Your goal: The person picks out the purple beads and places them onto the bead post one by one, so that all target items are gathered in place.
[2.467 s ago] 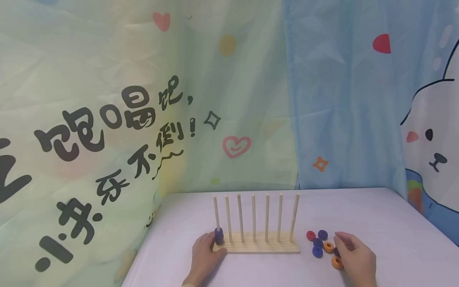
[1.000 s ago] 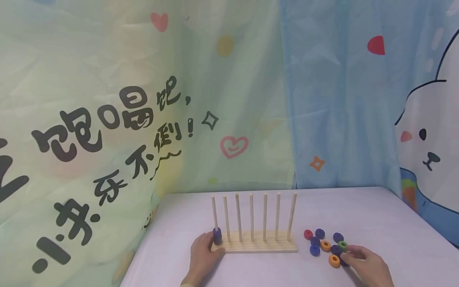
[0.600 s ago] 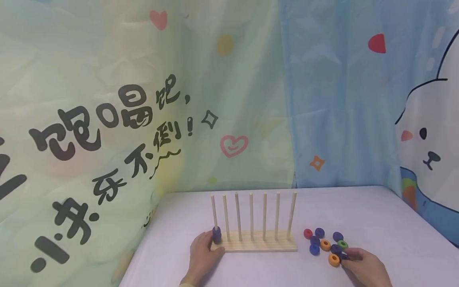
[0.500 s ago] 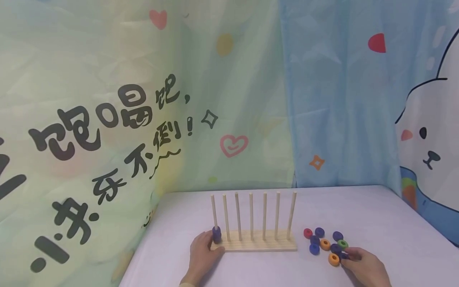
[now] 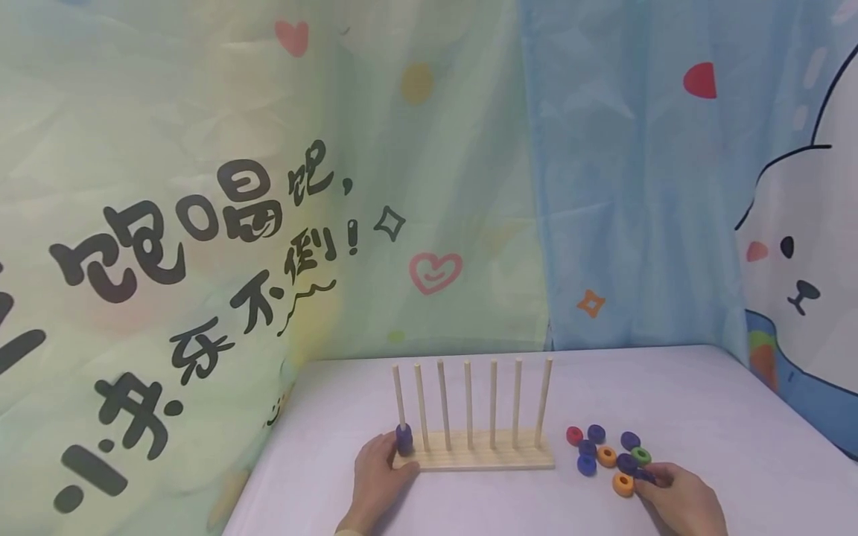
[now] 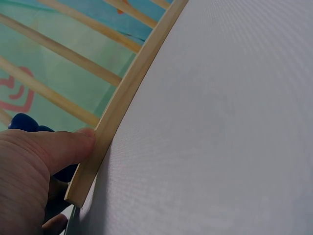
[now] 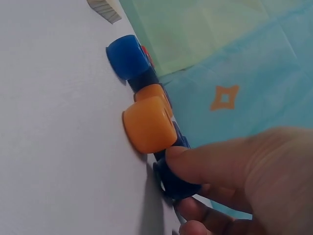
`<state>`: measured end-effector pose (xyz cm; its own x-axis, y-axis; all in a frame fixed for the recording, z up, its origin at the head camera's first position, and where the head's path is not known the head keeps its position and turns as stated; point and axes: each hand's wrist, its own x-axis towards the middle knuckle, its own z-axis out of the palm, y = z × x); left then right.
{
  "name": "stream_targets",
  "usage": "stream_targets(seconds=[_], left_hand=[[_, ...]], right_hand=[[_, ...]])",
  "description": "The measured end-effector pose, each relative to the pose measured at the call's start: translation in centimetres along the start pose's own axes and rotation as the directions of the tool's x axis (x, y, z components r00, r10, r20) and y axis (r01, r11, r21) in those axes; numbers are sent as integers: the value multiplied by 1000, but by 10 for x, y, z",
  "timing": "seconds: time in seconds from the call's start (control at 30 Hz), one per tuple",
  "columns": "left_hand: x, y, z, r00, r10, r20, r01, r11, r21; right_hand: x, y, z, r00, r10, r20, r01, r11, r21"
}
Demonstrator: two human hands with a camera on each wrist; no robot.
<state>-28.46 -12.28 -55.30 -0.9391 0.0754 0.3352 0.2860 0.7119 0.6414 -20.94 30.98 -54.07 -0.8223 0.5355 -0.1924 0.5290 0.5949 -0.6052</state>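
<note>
A wooden peg stand [image 5: 485, 458] with several upright pegs sits on the table. Two purple-blue beads [image 5: 404, 440] are stacked on its leftmost peg. My left hand [image 5: 380, 470] grips the stand's left end, its thumb on the front edge of the base [image 6: 124, 90]; the other fingers are mostly hidden behind. To the right of the stand, my right hand [image 5: 684, 497] pinches a dark blue bead [image 7: 177, 181] between thumb and fingers. In the head view this bead looks tilted, close beside an orange bead [image 5: 623, 485] and another dark blue bead [image 5: 627, 464].
Loose beads lie around the right hand: a green bead [image 5: 640, 455], a red bead [image 5: 574, 435], a second orange bead [image 5: 606, 456] and several blue ones, among them a bright blue bead [image 5: 586, 465]. A printed curtain [image 5: 429, 179] hangs behind the white table [image 5: 322, 417].
My right hand has come down and right, uncovering the green and blue beads, then taken hold of a dark blue bead, now tilted up slightly. The left hand keeps its grip on the stand.
</note>
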Motion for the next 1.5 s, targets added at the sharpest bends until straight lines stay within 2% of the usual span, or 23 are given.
stream_targets(seconds=[0.17, 0.33, 0.5, 0.7, 0.87, 1.03, 1.27, 1.33, 1.5], left_hand=[[0, -1, 1, 1000, -12, -1, 12, 1000, 4], [1, -1, 1, 1000, -23, -1, 23, 1000, -6], [1, -1, 1, 1000, 6, -13, -6, 1000, -2], [1, -1, 0, 1000, 13, -6, -13, 1000, 0], [1, -2, 1, 1000, 15, -7, -15, 1000, 5], [1, -4, 1, 1000, 9, -3, -9, 1000, 2], [2, -5, 2, 1000, 25, -16, -25, 1000, 1], [2, -5, 2, 999, 30, -17, -30, 1000, 0], [2, -5, 2, 999, 30, -17, -30, 1000, 8]], right_hand=[[3, 0, 1, 998, 39, -52, -36, 998, 50], [2, -4, -1, 995, 50, -83, -38, 990, 139], [0, -15, 1, 993, 52, -103, -31, 981, 190], [-4, -27, 6, 994, 46, -102, -22, 973, 229], [-8, -31, 6, 993, -31, -111, 51, 981, 187], [-19, -36, 5, 987, -118, -107, 137, 970, 198], [-31, -43, 12, 946, -286, -152, 310, 934, 179], [-34, -47, 15, 938, -301, -174, 330, 929, 169], [-38, -55, 28, 933, -325, -154, 350, 921, 173]])
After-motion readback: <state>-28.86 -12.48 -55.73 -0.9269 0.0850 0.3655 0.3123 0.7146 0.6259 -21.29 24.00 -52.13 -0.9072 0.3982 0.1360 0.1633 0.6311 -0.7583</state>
